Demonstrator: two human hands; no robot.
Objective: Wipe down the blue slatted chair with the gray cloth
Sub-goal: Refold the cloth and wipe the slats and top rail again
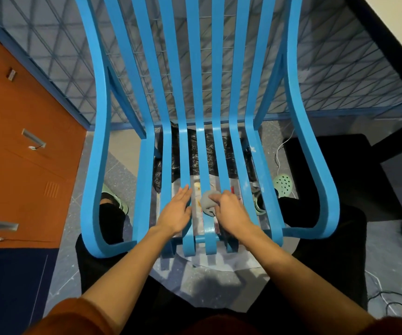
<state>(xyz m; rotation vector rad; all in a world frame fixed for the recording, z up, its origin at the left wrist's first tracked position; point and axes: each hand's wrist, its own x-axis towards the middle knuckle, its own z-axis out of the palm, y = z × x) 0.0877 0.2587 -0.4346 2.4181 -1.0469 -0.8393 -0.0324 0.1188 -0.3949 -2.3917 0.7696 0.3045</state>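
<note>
Head view, looking down on the blue slatted chair (196,97), which filled the centre of the frame, its back slats running to the top edge and its curved armrests sweeping down either side. The right hand (231,210), just below centre, was closed around the bunched gray cloth (207,201), pressing it on a middle seat slat near the front edge of the seat. The left hand (174,212), just left of the cloth, lay flat and open on the neighbouring slats, fingers (184,192) extended and holding nothing. Black plastic sheeting (190,153) and pale paper showed through the gaps beneath the seat. An orange cabinet (21,146) occupied the left of the frame; a pale green perforated clog (283,184) appeared right of the seat.
</note>
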